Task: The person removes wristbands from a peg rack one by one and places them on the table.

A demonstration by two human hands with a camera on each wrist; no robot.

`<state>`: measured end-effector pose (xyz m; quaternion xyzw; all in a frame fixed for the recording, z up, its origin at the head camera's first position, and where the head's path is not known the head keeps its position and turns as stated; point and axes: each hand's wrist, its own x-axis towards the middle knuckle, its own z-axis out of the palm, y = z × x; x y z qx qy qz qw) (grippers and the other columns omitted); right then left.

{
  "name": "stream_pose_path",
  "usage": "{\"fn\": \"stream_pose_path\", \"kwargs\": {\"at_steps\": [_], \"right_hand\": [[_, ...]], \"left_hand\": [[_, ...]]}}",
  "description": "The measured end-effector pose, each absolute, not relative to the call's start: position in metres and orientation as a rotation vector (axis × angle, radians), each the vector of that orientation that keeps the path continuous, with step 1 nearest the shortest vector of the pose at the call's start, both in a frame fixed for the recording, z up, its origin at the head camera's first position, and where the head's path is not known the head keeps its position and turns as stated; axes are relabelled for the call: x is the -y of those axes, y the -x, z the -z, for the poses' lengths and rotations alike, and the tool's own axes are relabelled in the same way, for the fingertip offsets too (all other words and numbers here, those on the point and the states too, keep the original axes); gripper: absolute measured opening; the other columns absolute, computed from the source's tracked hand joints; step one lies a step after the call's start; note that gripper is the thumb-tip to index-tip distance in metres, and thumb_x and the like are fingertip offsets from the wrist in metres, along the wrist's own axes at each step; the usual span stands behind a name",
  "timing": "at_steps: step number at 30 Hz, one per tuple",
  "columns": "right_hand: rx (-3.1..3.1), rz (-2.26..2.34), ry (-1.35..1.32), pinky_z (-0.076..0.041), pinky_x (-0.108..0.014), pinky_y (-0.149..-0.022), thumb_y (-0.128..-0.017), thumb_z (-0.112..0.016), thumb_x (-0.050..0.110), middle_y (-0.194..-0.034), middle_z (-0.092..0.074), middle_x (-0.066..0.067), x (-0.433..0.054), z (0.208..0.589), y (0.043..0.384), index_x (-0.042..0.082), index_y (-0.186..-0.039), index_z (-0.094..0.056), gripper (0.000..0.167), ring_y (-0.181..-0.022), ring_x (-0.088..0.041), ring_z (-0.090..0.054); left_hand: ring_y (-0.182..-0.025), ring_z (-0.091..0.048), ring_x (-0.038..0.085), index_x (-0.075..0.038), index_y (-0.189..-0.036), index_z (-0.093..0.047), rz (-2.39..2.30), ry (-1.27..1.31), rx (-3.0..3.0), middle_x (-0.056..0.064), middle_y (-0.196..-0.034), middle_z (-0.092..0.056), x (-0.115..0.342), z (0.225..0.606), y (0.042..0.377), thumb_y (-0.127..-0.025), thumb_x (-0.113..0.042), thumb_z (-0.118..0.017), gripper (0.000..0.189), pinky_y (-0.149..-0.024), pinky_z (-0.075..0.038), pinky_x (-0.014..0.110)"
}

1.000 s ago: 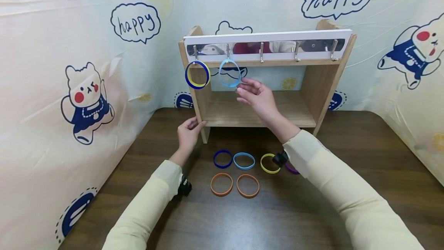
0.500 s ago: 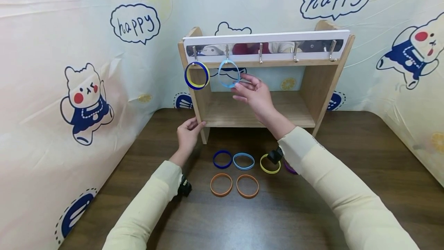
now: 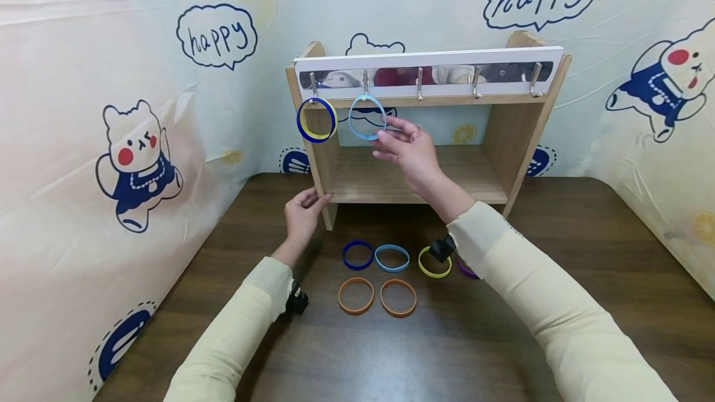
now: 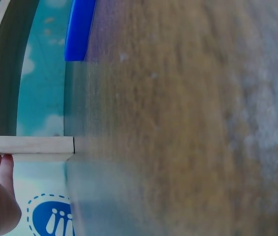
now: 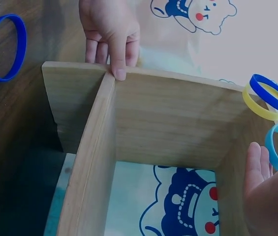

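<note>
My right hand [image 3: 410, 147] pinches the lower right edge of a light blue silicone wristband [image 3: 352, 124], which hangs from the second hook [image 3: 365, 82] from the left. A dark blue wristband [image 3: 300, 126] and a yellow wristband [image 3: 336, 123] hang together on the leftmost hook. My left hand [image 3: 301, 219] grips the left side panel of a wooden shelf [image 3: 410, 191], low down. In the right wrist view, its thumb lies over the panel's edge, with the fingers on the outer side. The right fingers [image 5: 254, 169] show beside the light blue band there.
On the dark wooden table [image 3: 368, 358] lie a dark blue wristband [image 3: 345, 259], a light blue wristband [image 3: 393, 270], a yellow wristband [image 3: 434, 275], a partly hidden purple wristband [image 3: 467, 270] and two orange ones. Bare hooks [image 3: 476, 82] line the rail's right part. Printed cloth surrounds the table.
My right hand has moved slightly left and up to the light blue wristband's edge and now pinches it. The band has swung a little left. The left hand stays on the shelf panel.
</note>
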<state>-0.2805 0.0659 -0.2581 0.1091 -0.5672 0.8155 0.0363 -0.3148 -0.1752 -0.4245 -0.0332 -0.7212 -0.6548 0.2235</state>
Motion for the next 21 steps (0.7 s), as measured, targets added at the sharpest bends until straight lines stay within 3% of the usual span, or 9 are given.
{"fn": "stream_pose_path", "kwargs": {"at_steps": [13, 21], "right_hand": [[1.690, -2.531, -0.338, -0.057, -0.034, -0.079, -0.094, -0.062, 0.005, -0.109, -0.065, -0.016, -0.065, 0.252, 0.272, 0.003, -0.123, -0.062, 0.029, -0.095, -0.027, -0.068], [1.615, -2.583, -0.334, -0.057, -0.033, -0.078, -0.094, -0.062, 0.004, -0.118, -0.060, -0.025, -0.064, 0.244, 0.267, 0.002, -0.122, -0.060, 0.028, -0.088, -0.021, -0.069]], "left_hand": [[-0.099, -0.067, 0.021, -0.002, -0.114, -0.070, 1.818, 0.082, 2.028, 0.016, -0.108, -0.070, 0.177, 0.425, 0.316, -0.082, -0.025, -0.081, 0.041, -0.082, -0.055, 0.032], [-0.094, -0.069, 0.018, -0.001, -0.111, -0.071, 1.812, 0.087, 2.003, 0.015, -0.104, -0.071, 0.176, 0.424, 0.313, -0.081, -0.024, -0.082, 0.039, -0.077, -0.056, 0.029]]}}
